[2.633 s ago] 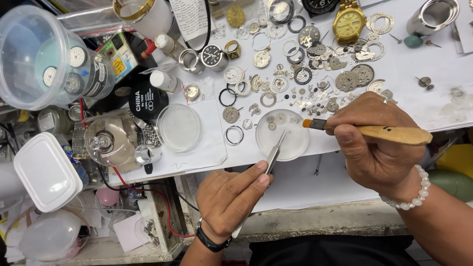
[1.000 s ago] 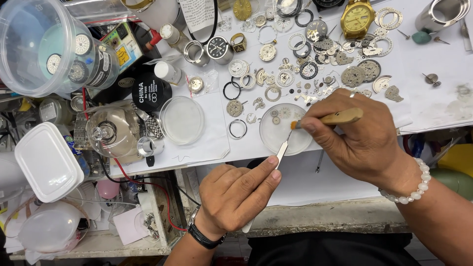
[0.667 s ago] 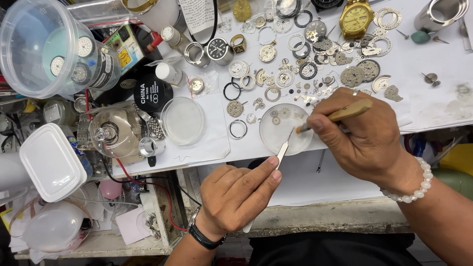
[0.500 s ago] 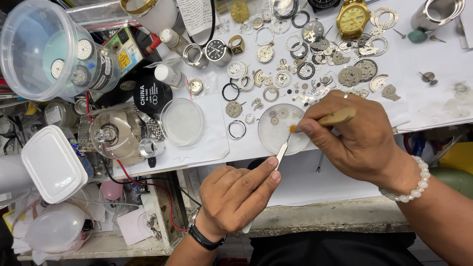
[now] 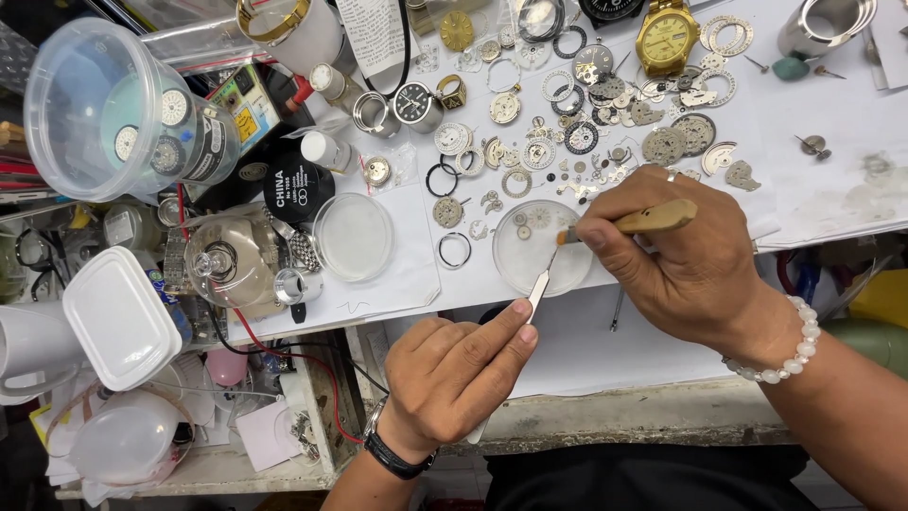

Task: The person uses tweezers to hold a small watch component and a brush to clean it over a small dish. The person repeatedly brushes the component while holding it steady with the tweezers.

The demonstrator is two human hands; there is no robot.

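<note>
left hand [image 5: 454, 374] pinches metal tweezers [image 5: 539, 281], tips over the small clear dish [image 5: 542, 248] on the white bench [image 5: 842, 189]. right hand [image 5: 676, 255] grips a wooden-handled brush [image 5: 634, 222], bristles at the dish's top edge. loose watch parts [image 5: 586, 142] just above, gold watch [image 5: 666, 36] further up.

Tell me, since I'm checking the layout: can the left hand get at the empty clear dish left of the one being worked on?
Probably yes: the left hand holds tweezers, but only bare white paper lies between it and the empty dish.
</note>
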